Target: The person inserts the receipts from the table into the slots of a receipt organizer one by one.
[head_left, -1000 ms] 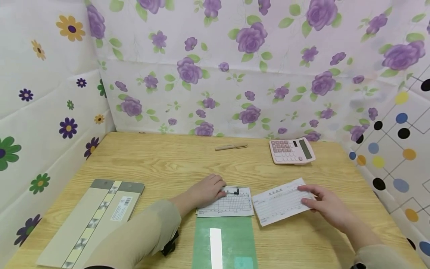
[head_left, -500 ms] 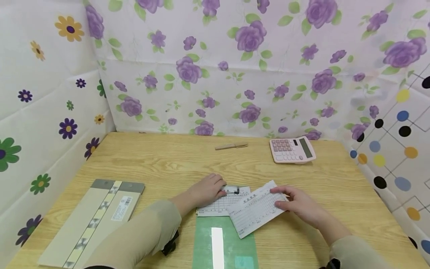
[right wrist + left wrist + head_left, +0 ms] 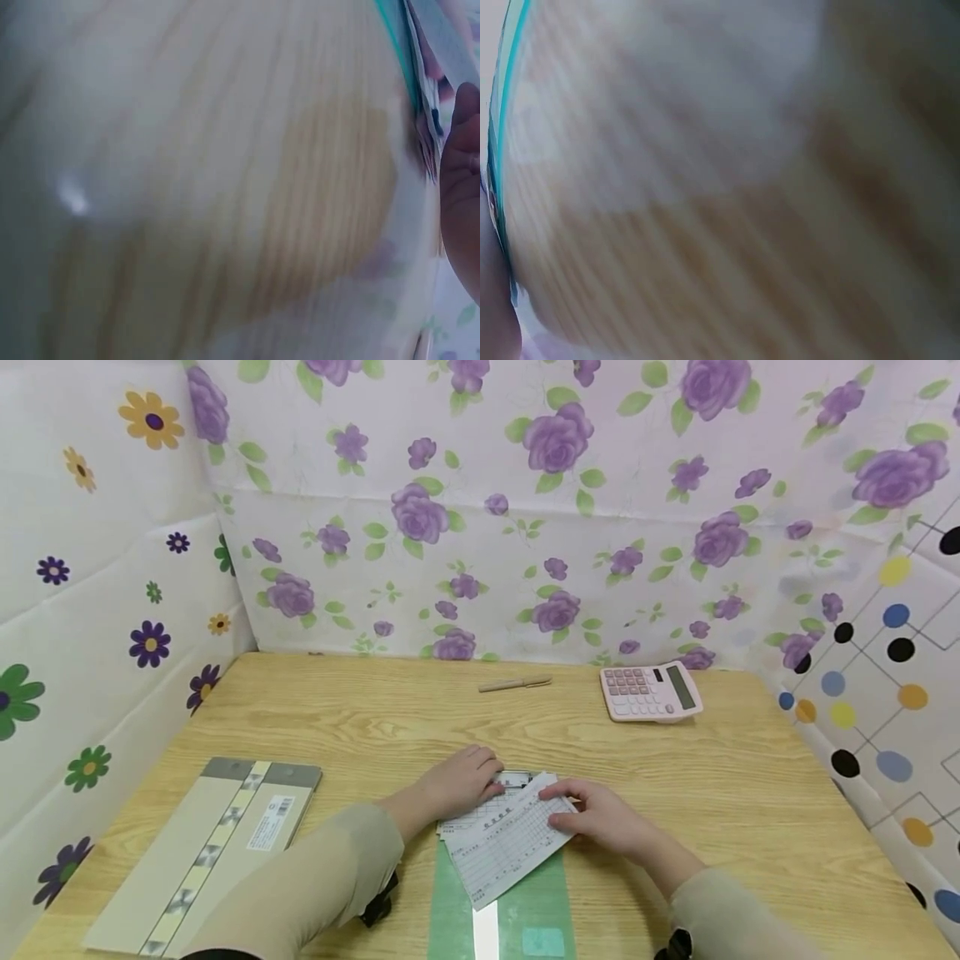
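In the head view a green clipboard (image 3: 448,922) lies at the front middle of the table, with printed forms (image 3: 463,823) at its top under a wire clip (image 3: 514,779). My left hand (image 3: 459,783) grips the clipboard's top left by the clip, fingers over the top edge and thumb beside the clip. Between thumb and fingers, my right hand (image 3: 600,817) pinches the right edge of a loose printed form (image 3: 508,853). This form is tilted and overlaps the clipped ones. The right wrist view catches part of the right hand (image 3: 463,195) beside the paper.
A beige file folder (image 3: 202,860) with a patterned strip and barcode label lies at left on the wooden table (image 3: 360,710). Toward the back are a tan pen (image 3: 514,683) and a pink calculator (image 3: 649,692). Patterned cloth (image 3: 465,502) surrounds the table at the back and sides.
My right hand has moved left with the form, from beside the clipboard to over it, and the form has tilted more. The left hand has stayed at the clip.
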